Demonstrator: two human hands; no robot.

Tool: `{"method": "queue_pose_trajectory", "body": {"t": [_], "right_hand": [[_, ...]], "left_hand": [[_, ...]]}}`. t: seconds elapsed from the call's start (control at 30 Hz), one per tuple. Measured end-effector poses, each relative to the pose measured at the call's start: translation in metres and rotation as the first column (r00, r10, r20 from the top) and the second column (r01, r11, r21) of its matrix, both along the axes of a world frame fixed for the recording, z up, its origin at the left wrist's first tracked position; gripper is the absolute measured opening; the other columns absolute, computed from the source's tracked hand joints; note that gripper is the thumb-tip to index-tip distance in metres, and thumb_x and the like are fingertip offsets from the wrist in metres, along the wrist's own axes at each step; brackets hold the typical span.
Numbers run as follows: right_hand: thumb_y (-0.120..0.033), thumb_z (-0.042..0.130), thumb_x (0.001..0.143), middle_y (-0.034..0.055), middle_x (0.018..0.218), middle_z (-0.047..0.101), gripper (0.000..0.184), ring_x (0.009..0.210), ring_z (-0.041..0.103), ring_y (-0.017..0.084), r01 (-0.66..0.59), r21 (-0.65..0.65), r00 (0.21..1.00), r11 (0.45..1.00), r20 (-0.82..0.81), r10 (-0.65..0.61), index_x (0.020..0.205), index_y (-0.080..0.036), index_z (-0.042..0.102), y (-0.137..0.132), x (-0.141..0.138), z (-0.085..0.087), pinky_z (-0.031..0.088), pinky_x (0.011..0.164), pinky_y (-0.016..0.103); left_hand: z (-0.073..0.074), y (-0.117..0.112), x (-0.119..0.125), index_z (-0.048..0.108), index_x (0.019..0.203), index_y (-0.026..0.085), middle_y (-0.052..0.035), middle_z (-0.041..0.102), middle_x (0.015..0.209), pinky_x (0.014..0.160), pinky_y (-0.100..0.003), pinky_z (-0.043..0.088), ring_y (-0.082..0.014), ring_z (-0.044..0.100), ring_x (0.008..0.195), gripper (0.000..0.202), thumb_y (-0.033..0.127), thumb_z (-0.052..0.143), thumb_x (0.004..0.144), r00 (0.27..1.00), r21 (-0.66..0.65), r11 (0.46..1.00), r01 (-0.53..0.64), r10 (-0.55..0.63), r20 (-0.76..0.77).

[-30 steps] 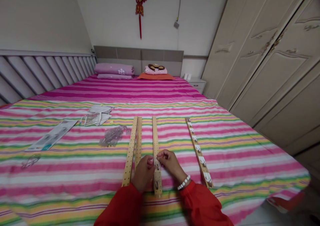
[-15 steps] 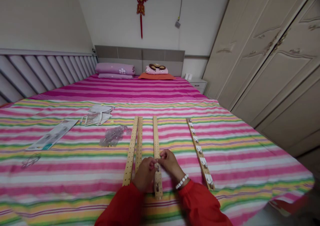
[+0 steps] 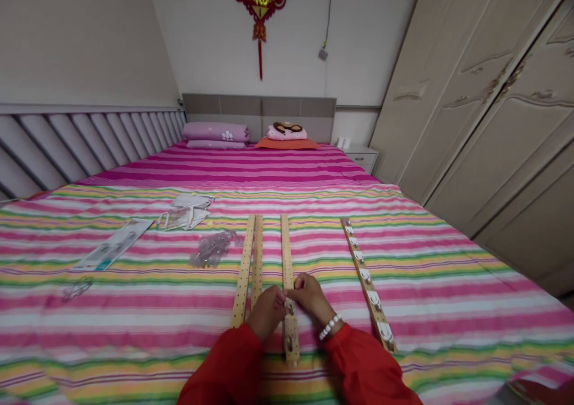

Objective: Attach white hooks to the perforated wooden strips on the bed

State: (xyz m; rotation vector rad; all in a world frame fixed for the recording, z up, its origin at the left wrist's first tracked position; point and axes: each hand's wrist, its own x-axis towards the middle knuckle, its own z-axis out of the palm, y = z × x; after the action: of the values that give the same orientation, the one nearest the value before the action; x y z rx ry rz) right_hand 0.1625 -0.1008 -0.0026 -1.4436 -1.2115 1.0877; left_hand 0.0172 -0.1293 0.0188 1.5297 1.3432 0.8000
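On the head feed I have the middle wooden strip point(image 3: 287, 252) lying lengthwise on the striped cloth point(image 3: 188, 339), a metal hook point(image 3: 289, 341) near its close end, with the left hand point(image 3: 268, 310) against its left edge and the right hand point(image 3: 309, 294) against its right. Both sets of fingertips are bunched over it just beyond that hook, though I can't tell whether either pinches anything. Left of this strip I see two perforated strips point(image 3: 243, 273) and a plastic bag point(image 3: 214, 248); well right, a strip of white-backed hooks point(image 3: 362, 262).
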Motion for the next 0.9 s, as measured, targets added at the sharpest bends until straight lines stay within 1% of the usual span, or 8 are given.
{"method": "queue_pose_trajectory", "body": {"t": [0.13, 0.3, 0.43, 0.5, 0.57, 0.63, 0.73, 0.9], "right_hand": [[-0.032, 0.081, 0.041, -0.0104, 0.042, 0.039, 0.042, 0.044, 0.032, 0.007, -0.138, 0.001, 0.971, 0.99, -0.199, 0.135, 0.048, -0.021, 0.042, 0.001, 0.006, -0.001, 0.025, 0.046, 0.023], [-0.042, 0.081, 0.047, -0.0101, 0.041, 0.036, 0.042, 0.042, 0.027, 0.006, -0.175, 0.026, 0.956, 0.984, -0.234, 0.176, 0.048, -0.021, 0.044, 0.001, 0.01, 0.0, 0.019, 0.043, 0.023], [-0.051, 0.075, 0.055, -0.0099, 0.042, 0.031, 0.044, 0.042, 0.024, 0.007, -0.139, 0.022, 0.957, 0.99, -0.254, 0.14, 0.048, -0.022, 0.042, 0.001, 0.008, -0.004, 0.016, 0.042, 0.024], [-0.055, 0.073, 0.056, -0.0095, 0.043, 0.031, 0.046, 0.043, 0.024, 0.007, -0.115, 0.021, 0.959, 0.993, -0.257, 0.117, 0.048, -0.022, 0.042, 0.002, 0.007, -0.008, 0.016, 0.043, 0.024], [-0.057, 0.072, 0.056, -0.0092, 0.044, 0.031, 0.047, 0.044, 0.024, 0.007, -0.097, 0.028, 0.962, 0.995, -0.252, 0.101, 0.048, -0.022, 0.042, 0.003, 0.006, -0.012, 0.016, 0.043, 0.025], [-0.059, 0.072, 0.056, -0.0091, 0.044, 0.031, 0.048, 0.044, 0.024, 0.008, -0.084, 0.045, 0.965, 0.995, -0.246, 0.092, 0.048, -0.022, 0.042, 0.004, 0.005, -0.015, 0.017, 0.044, 0.025], [-0.061, 0.071, 0.059, -0.0093, 0.042, 0.031, 0.05, 0.043, 0.023, 0.007, -0.09, 0.04, 0.965, 0.995, -0.244, 0.097, 0.048, -0.022, 0.041, 0.003, 0.006, -0.015, 0.016, 0.043, 0.025], [-0.064, 0.069, 0.059, -0.0098, 0.039, 0.03, 0.052, 0.039, 0.022, 0.007, -0.106, -0.009, 0.957, 0.994, -0.274, 0.099, 0.048, -0.023, 0.04, 0.0, 0.006, -0.01, 0.013, 0.041, 0.025]], "left_hand": [[0.002, -0.002, 0.003, 0.049, 0.062, 0.018, 0.0073, 0.049, 0.057, 0.056, -0.022, 0.039, -0.0101, 0.049, 0.057, 0.022, 0.003, 0.063, 0.054, 0.995, -0.08, 0.996, -0.04, 0.047, 0.088], [0.011, 0.001, -0.006, 0.053, 0.063, 0.018, 0.0053, 0.052, 0.056, 0.054, -0.024, 0.041, -0.0115, 0.052, 0.054, 0.016, 0.014, 0.067, 0.056, 0.986, -0.138, 0.99, 0.019, 0.004, 0.165], [0.031, 0.027, -0.049, 0.063, 0.07, 0.017, 0.0009, 0.059, 0.062, 0.06, -0.027, 0.045, -0.0149, 0.055, 0.061, 0.008, 0.02, 0.059, 0.063, 0.991, 0.153, 0.98, -0.13, 0.123, 0.059], [0.041, 0.046, -0.078, 0.064, 0.069, 0.018, -0.0025, 0.062, 0.068, 0.067, -0.031, 0.047, -0.0178, 0.058, 0.068, 0.011, 0.018, 0.054, 0.067, 0.931, 0.401, 0.864, -0.305, 0.36, -0.066], [0.046, 0.065, -0.104, 0.067, 0.072, 0.017, -0.0061, 0.062, 0.075, 0.076, -0.036, 0.046, -0.0215, 0.057, 0.077, 0.015, 0.016, 0.053, 0.068, 0.883, 0.471, 0.806, -0.358, 0.456, -0.108], [0.046, 0.078, -0.124, 0.07, 0.084, 0.017, -0.0074, 0.061, 0.081, 0.08, -0.036, 0.046, -0.0229, 0.057, 0.084, 0.022, 0.016, 0.052, 0.072, 0.813, 0.564, 0.771, -0.296, 0.513, -0.276], [0.043, 0.09, -0.136, 0.071, 0.097, 0.018, -0.008, 0.059, 0.086, 0.08, -0.034, 0.045, -0.0228, 0.056, 0.086, 0.029, 0.016, 0.048, 0.078, 0.687, 0.584, 0.799, -0.14, 0.503, -0.524], [0.042, 0.094, -0.138, 0.071, 0.077, 0.018, -0.0067, 0.057, 0.082, 0.077, -0.031, 0.042, -0.0218, 0.055, 0.085, 0.022, 0.017, 0.049, 0.08, 0.61, 0.529, 0.848, -0.036, 0.438, -0.661]]}}
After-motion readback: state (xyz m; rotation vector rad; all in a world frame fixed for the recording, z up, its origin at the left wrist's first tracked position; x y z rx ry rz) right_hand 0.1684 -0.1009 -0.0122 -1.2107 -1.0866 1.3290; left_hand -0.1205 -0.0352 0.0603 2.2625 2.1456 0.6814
